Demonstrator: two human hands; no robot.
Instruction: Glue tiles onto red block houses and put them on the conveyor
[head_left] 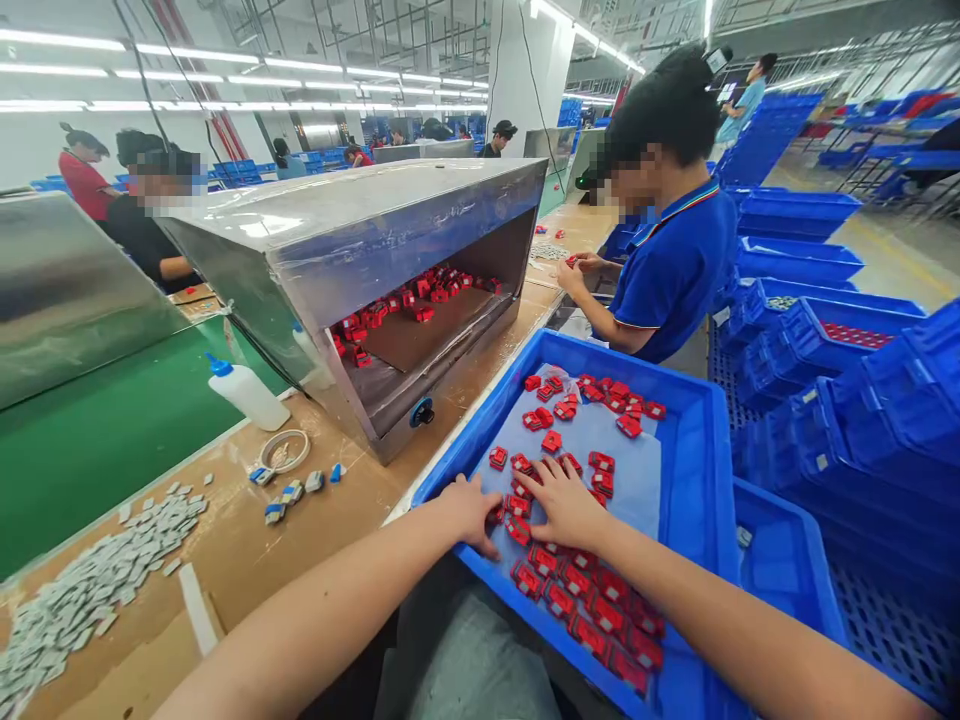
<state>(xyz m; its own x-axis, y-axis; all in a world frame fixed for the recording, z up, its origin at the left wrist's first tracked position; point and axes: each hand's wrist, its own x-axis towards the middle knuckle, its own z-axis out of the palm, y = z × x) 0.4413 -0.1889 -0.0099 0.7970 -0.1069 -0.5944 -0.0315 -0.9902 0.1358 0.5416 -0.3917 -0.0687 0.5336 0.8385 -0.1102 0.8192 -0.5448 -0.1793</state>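
A blue plastic tray [694, 470] rests on my lap edge, lined with a pale sheet and strewn with several small red parts [592, 600]. My left hand [472, 510] lies at the tray's near left corner, fingers curled onto the red parts there. My right hand [562, 500] is spread flat over the red parts in the middle of the tray, fingers apart and touching them. Neither hand has lifted anything.
A steel box oven [352, 250] with red parts inside stands on the brown bench. A white glue bottle [244, 390], a tape ring [283, 450] and a pile of grey chips [90, 590] lie left. A co-worker in blue [675, 270] sits ahead; stacked blue crates [847, 420] fill the right.
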